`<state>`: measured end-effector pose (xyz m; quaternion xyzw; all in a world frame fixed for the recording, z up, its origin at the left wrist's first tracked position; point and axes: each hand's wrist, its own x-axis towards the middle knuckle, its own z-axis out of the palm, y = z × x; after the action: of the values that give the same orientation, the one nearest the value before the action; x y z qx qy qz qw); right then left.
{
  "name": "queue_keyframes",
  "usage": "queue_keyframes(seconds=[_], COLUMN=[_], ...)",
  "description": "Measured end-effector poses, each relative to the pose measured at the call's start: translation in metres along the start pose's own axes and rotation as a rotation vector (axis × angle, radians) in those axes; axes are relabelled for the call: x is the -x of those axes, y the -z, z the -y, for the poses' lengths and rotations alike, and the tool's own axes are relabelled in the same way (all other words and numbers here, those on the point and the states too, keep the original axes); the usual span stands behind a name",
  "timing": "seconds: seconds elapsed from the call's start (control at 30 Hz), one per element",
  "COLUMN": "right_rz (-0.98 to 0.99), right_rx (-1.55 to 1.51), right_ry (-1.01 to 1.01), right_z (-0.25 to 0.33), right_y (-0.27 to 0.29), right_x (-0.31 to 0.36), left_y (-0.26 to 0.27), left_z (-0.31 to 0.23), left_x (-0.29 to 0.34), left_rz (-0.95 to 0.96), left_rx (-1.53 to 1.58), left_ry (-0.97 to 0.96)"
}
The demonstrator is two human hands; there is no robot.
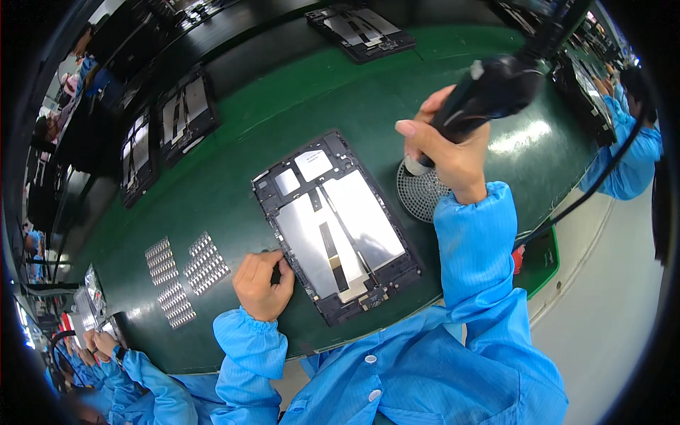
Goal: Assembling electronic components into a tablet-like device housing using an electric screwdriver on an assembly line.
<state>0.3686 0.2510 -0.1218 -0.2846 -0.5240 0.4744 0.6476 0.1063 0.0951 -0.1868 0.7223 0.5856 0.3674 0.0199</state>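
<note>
My right hand (457, 152) is wrapped round a black electric screwdriver (489, 95), which slants down from the upper right. Its lower end is over a round grey screw dish (419, 191) dotted with small holes. In front of me lies an opened tablet (336, 227), its inside facing up, with silver plates, dark ribbon cables and a black frame. Beside the tablet's left edge rests my left hand (263, 283), fingers curled and thumb against them. Its fingertips are at the frame, and whatever they may pinch is hidden.
Sheets of small metallic pieces (205, 263) lie left of my left hand. More opened tablets lie at the left (188, 113), the far side (361, 32) and the right (584, 95). A green bin (542, 265) stands below the right table edge. A black cable (602, 177) crosses the right side. Co-workers' blue sleeves (152, 386) show at the lower left and right.
</note>
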Motion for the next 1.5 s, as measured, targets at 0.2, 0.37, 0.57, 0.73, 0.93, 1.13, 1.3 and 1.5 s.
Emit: queue_keyframes(seconds=[0.2, 0.37, 0.57, 0.73, 0.93, 1.13, 1.3, 1.5], right_rz=[0.057, 0.241, 0.389, 0.454, 0.432, 0.408, 0.385, 0.473], right_rx=[-0.084, -0.163, -0.118, -0.058, -0.014, -0.083, -0.097, 0.002], right_ry=[0.072, 0.048, -0.107, -0.136, -0.134, -0.139, -0.158, -0.129], right_z=[0.012, 0.014, 0.002, -0.014, -0.023, -0.026, -0.026, -0.023], right_y=[-0.027, -0.078, -0.137, -0.153, -0.151, -0.152, -0.152, -0.153], right_x=[0.005, 0.011, 0.021, 0.024, 0.025, 0.025, 0.025, 0.029], left_y=[-0.007, -0.021, -0.01, -0.002, -0.003, -0.004, -0.003, -0.003], left_z=[-0.001, -0.003, 0.008, 0.01, 0.009, 0.014, 0.012, 0.012], left_x=[0.002, -0.005, -0.003, -0.003, -0.003, 0.001, -0.001, 0.001], left_rz=[-0.065, -0.035, -0.038, -0.096, -0.081, -0.052, -0.062, -0.062], left_rx=[-0.016, 0.133, 0.297, 0.354, 0.364, 0.419, 0.392, 0.352], left_ry=[-0.003, -0.022, 0.143, 0.274, 0.291, 0.278, 0.219, 0.223])
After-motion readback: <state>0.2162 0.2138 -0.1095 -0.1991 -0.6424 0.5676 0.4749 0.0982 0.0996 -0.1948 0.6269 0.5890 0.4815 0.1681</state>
